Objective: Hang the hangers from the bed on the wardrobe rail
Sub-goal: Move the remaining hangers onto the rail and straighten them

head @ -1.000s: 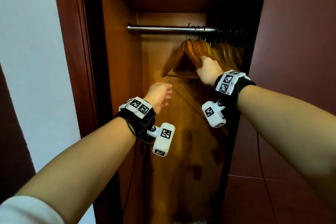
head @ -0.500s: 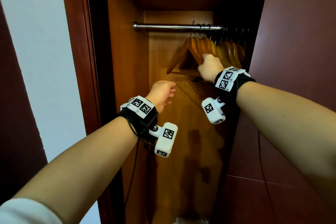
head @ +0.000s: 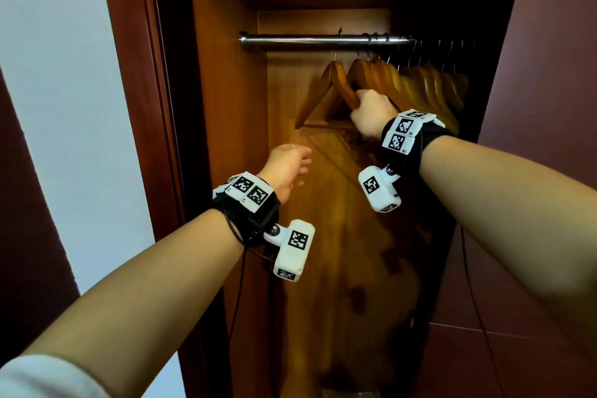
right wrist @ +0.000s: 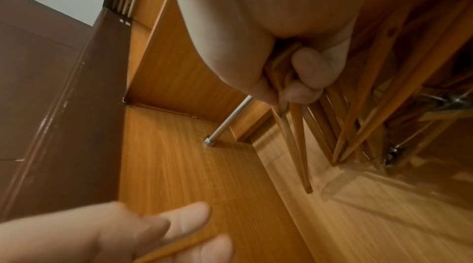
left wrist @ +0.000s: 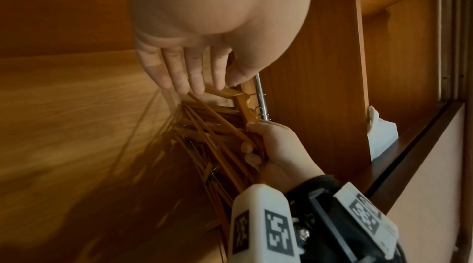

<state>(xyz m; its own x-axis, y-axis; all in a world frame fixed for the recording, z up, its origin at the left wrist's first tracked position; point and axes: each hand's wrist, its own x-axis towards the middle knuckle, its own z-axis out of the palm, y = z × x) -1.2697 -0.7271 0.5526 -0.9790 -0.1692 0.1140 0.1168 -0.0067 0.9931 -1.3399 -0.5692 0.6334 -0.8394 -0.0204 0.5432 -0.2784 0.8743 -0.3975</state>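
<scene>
Several wooden hangers [head: 416, 81] hang bunched at the right end of the metal wardrobe rail [head: 307, 40]. One hanger [head: 326, 97] hangs a little to their left. My right hand [head: 371, 113] grips the near arms of the leftmost hangers [right wrist: 289, 125], fingers curled round them [left wrist: 266, 146]. My left hand [head: 287, 165] floats lower and to the left with straight, relaxed fingers [left wrist: 184, 77] and holds nothing. A hanger bar [right wrist: 174, 247] crosses in front of its fingers in the right wrist view; I cannot tell whether they touch.
The wardrobe's left wall [head: 226, 139] and open dark door [head: 549, 171] frame a narrow opening. The left half of the rail is bare. A white folded thing [left wrist: 381, 136] lies on a shelf outside the compartment. Cables hang from both wrists.
The leftmost hanger now hangs apart from the bunch, shifted left along the rail with my right hand on it. The left hand has stayed below, open.
</scene>
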